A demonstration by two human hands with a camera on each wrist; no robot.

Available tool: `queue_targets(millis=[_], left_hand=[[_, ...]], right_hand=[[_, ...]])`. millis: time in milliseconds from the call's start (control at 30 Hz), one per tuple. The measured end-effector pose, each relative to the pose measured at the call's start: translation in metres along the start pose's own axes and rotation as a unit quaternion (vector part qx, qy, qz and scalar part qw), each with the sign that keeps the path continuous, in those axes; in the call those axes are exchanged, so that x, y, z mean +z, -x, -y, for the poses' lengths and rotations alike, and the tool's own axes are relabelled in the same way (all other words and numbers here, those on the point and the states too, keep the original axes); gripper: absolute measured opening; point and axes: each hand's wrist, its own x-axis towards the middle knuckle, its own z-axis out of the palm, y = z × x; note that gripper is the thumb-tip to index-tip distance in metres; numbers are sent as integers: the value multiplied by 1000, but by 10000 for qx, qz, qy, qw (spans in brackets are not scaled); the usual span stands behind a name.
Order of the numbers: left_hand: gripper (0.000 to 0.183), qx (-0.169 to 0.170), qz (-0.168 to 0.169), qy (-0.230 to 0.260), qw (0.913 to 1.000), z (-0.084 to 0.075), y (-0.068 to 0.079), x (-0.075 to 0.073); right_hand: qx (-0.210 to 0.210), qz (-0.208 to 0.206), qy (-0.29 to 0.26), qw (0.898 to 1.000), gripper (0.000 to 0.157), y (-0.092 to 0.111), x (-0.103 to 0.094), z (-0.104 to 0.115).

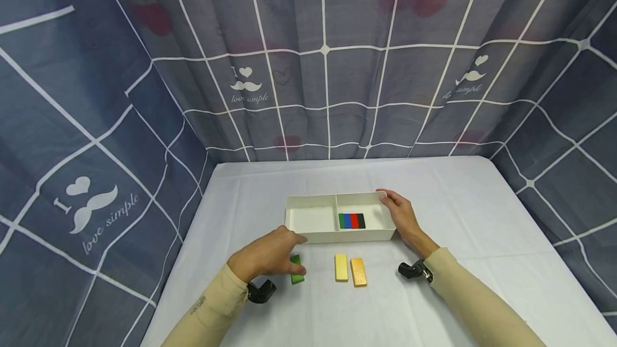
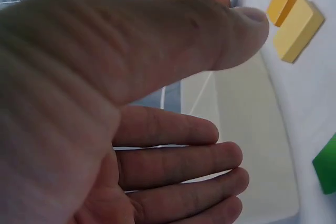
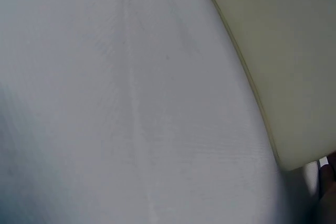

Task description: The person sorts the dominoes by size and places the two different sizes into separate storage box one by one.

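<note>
A shallow white box point(image 1: 347, 236) with two compartments lies in the middle of the table. Its right compartment holds a row of small blocks point(image 1: 352, 221) in green, blue, red and black; the left one is bare. At the box's right end, my right hand point(image 1: 404, 218) grips the end wall, thumb over the rim. My left hand point(image 1: 265, 250) is by the front left corner, fingers straight in the left wrist view and thumb apart. Under that thumb, partly hidden, is a green block point(image 1: 297, 279). A pale yellow block point(image 1: 341, 268) and an orange-yellow block point(image 1: 359, 272) lie before the box.
White cloth point(image 1: 453, 202) covers the table. Dark grey-blue curtains point(image 1: 299, 84) with white grid lines hang behind it and along both sides. Each wrist bears a small black camera, one being the left camera point(image 1: 262, 292).
</note>
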Motion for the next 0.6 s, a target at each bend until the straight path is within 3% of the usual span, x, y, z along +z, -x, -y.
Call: queue_targets(millis=[233,500,600], left_hand=[[40,41,119,29,9999,4,-2,12],[39,-510,367,-86,9980,4,-1,27],[39,-655,305,-221,9971,2,-1,31]], right_hand=[[56,29,191,9998,55,-3,-2,-2],[108,10,270,9996,54,-2,-1,-1],[135,12,236,9996,53,-2,-1,0]])
